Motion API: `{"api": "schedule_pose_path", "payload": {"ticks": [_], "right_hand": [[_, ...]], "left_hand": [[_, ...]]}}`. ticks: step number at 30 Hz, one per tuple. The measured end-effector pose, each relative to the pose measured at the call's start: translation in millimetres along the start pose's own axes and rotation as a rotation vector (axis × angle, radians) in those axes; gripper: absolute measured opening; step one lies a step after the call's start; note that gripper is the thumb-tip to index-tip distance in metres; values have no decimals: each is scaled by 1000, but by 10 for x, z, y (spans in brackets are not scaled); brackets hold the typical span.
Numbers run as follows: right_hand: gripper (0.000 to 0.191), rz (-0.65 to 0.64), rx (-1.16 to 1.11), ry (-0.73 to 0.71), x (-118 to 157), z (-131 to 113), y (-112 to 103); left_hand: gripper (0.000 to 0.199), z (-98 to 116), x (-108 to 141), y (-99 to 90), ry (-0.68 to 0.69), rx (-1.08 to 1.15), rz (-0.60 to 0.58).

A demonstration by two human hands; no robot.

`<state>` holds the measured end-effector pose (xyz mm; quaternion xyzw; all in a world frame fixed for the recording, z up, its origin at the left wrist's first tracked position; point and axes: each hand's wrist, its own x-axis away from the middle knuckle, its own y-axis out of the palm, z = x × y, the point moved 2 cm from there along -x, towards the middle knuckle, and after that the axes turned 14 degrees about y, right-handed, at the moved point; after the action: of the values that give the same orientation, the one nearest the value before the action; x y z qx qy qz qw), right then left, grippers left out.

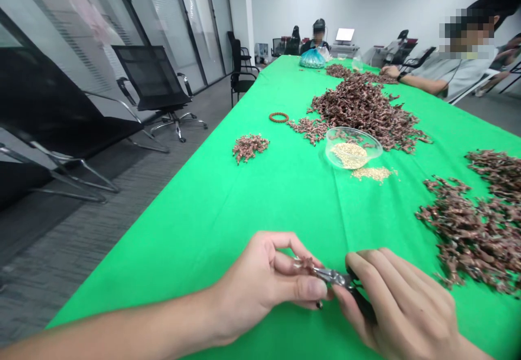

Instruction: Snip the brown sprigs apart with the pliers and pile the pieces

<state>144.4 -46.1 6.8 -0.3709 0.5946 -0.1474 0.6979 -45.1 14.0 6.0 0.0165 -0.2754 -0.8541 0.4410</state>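
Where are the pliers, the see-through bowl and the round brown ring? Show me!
Pliers [331, 277]: head view, on the metal tip.
Clear plastic bowl [350, 128]: head view, on the far rim.
Brown ring [279, 121]: head view, on the near side of the band.

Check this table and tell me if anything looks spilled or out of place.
Yes: a clear plastic bowl sits tilted on the green cloth, with a small heap of pale grains lying just outside it. They look spilled from the bowl, which holds more of them.
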Motion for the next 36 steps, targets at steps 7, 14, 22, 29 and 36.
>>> {"api": "schedule_pose_path", "payload": {"ticks": [7, 14, 22, 29, 36], "right_hand": [[23, -7, -23, 8, 6, -20, 3], [18, -153, -340, 199, 12, 72, 71], [13, -236, -498, 309, -24, 103, 130], [14, -281, -487, 267, -8, 44, 176], [12, -300, -509, 280, -6, 83, 154]], "left_hand": [[31, -17, -21, 19, 49, 63, 41], [27, -1, -46, -45, 155, -89, 85], [22, 32, -79, -77, 225, -141, 64], [38, 40, -84, -77, 156, -135, 20], [32, 95, -82, -74, 199, -237, -14]]}}
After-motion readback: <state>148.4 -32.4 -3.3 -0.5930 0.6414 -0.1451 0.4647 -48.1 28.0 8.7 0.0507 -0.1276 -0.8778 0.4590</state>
